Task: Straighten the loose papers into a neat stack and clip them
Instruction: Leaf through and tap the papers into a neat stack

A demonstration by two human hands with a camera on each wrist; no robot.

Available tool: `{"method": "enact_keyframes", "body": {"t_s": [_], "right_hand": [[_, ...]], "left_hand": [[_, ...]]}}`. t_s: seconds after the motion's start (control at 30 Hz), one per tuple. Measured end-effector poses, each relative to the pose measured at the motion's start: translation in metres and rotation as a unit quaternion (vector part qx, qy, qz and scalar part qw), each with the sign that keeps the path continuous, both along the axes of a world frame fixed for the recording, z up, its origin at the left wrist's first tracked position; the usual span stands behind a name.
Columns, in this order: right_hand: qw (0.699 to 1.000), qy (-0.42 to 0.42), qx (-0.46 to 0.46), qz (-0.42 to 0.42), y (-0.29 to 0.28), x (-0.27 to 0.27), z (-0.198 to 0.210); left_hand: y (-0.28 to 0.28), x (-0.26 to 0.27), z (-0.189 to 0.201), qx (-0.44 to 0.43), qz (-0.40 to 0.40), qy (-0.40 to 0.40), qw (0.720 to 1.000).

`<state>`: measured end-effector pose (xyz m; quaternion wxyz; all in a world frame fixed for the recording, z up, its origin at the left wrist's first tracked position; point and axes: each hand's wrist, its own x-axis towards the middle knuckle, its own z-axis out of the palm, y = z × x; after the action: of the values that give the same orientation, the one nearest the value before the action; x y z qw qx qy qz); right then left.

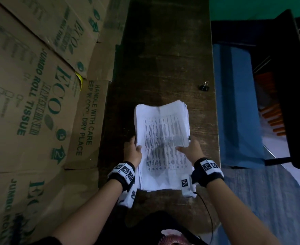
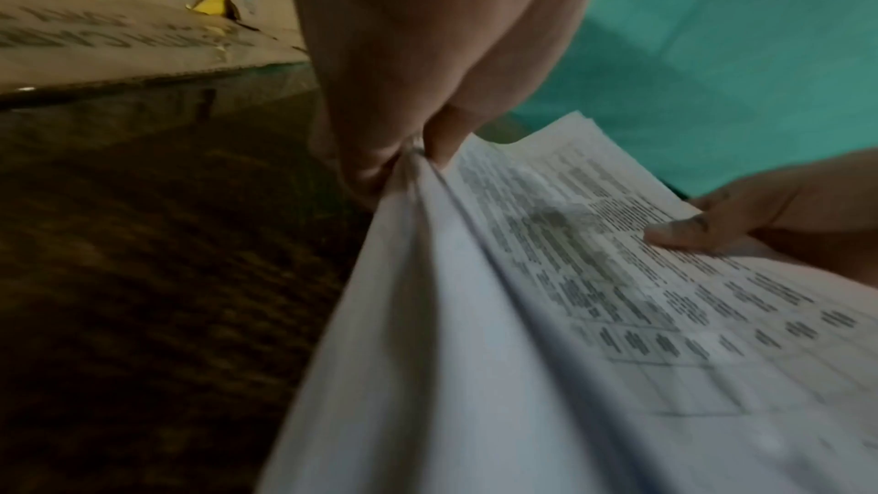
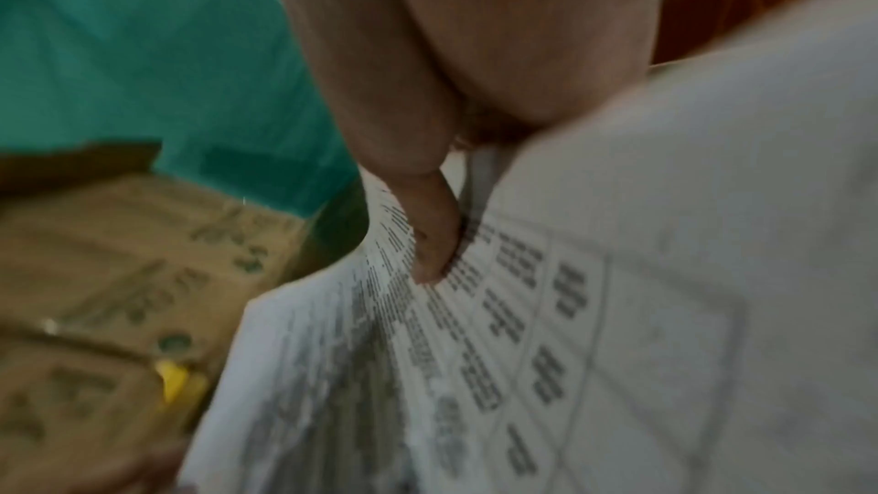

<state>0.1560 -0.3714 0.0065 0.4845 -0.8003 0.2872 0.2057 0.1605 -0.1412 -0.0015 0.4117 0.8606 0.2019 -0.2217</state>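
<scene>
A thick stack of printed white papers [image 1: 163, 138] is held above the dark wooden table [image 1: 163, 50], its sheets bowed and its edges uneven. My left hand [image 1: 134, 151] grips the stack's left edge, thumb on top and fingers beneath [image 2: 418, 149]. My right hand [image 1: 189, 149] grips the right edge, with its thumb [image 3: 435, 235] lying across the printed top sheet [image 3: 522, 314]. That thumb also shows in the left wrist view, on the papers [image 2: 594, 277]. A small black binder clip [image 1: 204, 86] lies on the table beyond the stack, near the right edge.
Cardboard boxes [image 1: 36, 96] printed with green text are stacked along the table's left side. Blue cloth [image 1: 237, 106] covers something beside the table's right edge. A dark piece of furniture [image 1: 287, 85] stands at far right. A green wall [image 1: 242, 7] is behind.
</scene>
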Motion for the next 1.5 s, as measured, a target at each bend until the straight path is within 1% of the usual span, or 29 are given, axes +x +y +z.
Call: {"method": "enact_keyframes", "body": {"t_s": [0.03,0.1,0.17,0.23,0.3,0.33,0.4,0.43,0.47,0.5,0.57,0.63,0.7,0.73,0.8,0.83,0.9,0.97,1.03,1.13,1.17,1.23,1.27,1.3,1.33,1.37,1.4,1.43,1.5], "right_hand": [[0.998,0.030,-0.035,0.042,0.001,0.000,-0.004],[0.979,0.083,-0.141,0.119,0.000,-0.003,-0.007],[0.965,0.095,-0.214,0.119,-0.001,-0.007,-0.006],[0.969,0.092,-0.205,0.104,0.002,-0.011,-0.005],[0.970,0.096,-0.192,0.115,0.008,-0.011,-0.005],[0.976,0.105,-0.167,0.094,0.009,-0.010,-0.003],[0.993,0.110,-0.040,-0.015,0.003,-0.006,-0.007],[0.990,0.121,0.034,-0.066,-0.003,-0.006,-0.010],[0.981,0.143,0.090,-0.093,-0.008,-0.010,-0.008],[0.972,0.161,0.142,-0.098,-0.015,-0.015,-0.008],[0.954,0.158,0.235,-0.097,-0.022,-0.026,-0.003],[0.952,0.118,0.269,-0.082,-0.021,-0.035,0.010],[0.973,0.035,0.225,-0.030,-0.018,-0.038,0.019],[0.982,-0.017,0.188,-0.016,-0.015,-0.039,0.025],[0.983,-0.112,0.142,-0.014,-0.010,-0.040,0.039],[0.979,-0.157,0.128,-0.030,-0.008,-0.039,0.050],[0.960,-0.233,0.134,-0.077,-0.008,-0.036,0.071],[0.942,-0.285,0.142,-0.109,-0.008,-0.032,0.088],[0.933,-0.322,0.120,-0.108,-0.006,-0.029,0.106],[0.939,-0.341,0.051,-0.022,-0.006,-0.029,0.121],[0.940,-0.335,0.067,-0.014,-0.007,-0.029,0.122],[0.940,-0.320,0.119,-0.025,-0.008,-0.031,0.124],[0.940,-0.317,0.123,-0.021,-0.012,-0.030,0.124],[0.939,-0.329,0.100,0.002,-0.015,-0.031,0.126],[0.931,-0.354,0.085,0.029,-0.017,-0.030,0.128],[0.926,-0.369,0.073,0.042,-0.019,-0.031,0.133],[0.924,-0.373,0.077,0.043,-0.020,-0.030,0.136],[0.923,-0.376,0.066,0.046,-0.019,-0.027,0.138],[0.927,-0.371,0.019,0.050,-0.011,-0.023,0.140]], "left_hand": [[-0.001,0.000,-0.002,0.025,-0.008,0.015,1.000],[-0.002,-0.001,-0.001,0.088,-0.024,0.050,0.995],[-0.004,-0.004,0.003,0.112,-0.030,0.078,0.990],[-0.013,-0.005,0.006,0.114,-0.044,0.107,0.987],[-0.023,-0.003,0.007,0.115,-0.054,0.125,0.984],[-0.025,-0.001,0.007,0.108,-0.048,0.128,0.985],[-0.022,0.002,0.003,0.061,-0.024,0.125,0.990],[-0.017,0.002,0.003,0.017,-0.012,0.120,0.992],[-0.012,0.002,0.000,-0.036,0.000,0.118,0.992],[-0.006,0.000,0.000,-0.087,0.011,0.121,0.989],[0.003,-0.002,0.000,-0.147,0.030,0.150,0.977],[0.009,-0.007,0.002,-0.185,0.018,0.177,0.966],[0.011,-0.011,0.004,-0.219,-0.017,0.138,0.966],[0.010,-0.013,0.007,-0.226,-0.016,0.101,0.969],[0.008,-0.015,0.024,-0.236,0.011,0.013,0.972],[0.007,-0.014,0.038,-0.238,0.029,-0.041,0.970],[0.006,-0.009,0.065,-0.254,0.061,-0.141,0.955],[0.005,-0.008,0.085,-0.256,0.058,-0.235,0.936],[0.005,-0.006,0.093,-0.254,0.053,-0.298,0.919],[0.012,-0.004,0.094,-0.260,0.016,-0.308,0.915],[0.015,-0.003,0.095,-0.254,-0.006,-0.310,0.916],[0.016,0.001,0.100,-0.228,0.003,-0.310,0.923],[0.018,0.006,0.098,-0.197,-0.007,-0.338,0.920],[0.018,0.009,0.107,-0.220,-0.017,-0.335,0.916],[0.018,0.011,0.118,-0.245,-0.047,-0.349,0.903],[0.020,0.013,0.125,-0.266,-0.070,-0.364,0.890],[0.021,0.016,0.128,-0.269,-0.076,-0.370,0.886],[0.021,0.021,0.129,-0.268,-0.095,-0.374,0.883],[0.018,0.033,0.126,-0.224,-0.130,-0.364,0.895]]}}
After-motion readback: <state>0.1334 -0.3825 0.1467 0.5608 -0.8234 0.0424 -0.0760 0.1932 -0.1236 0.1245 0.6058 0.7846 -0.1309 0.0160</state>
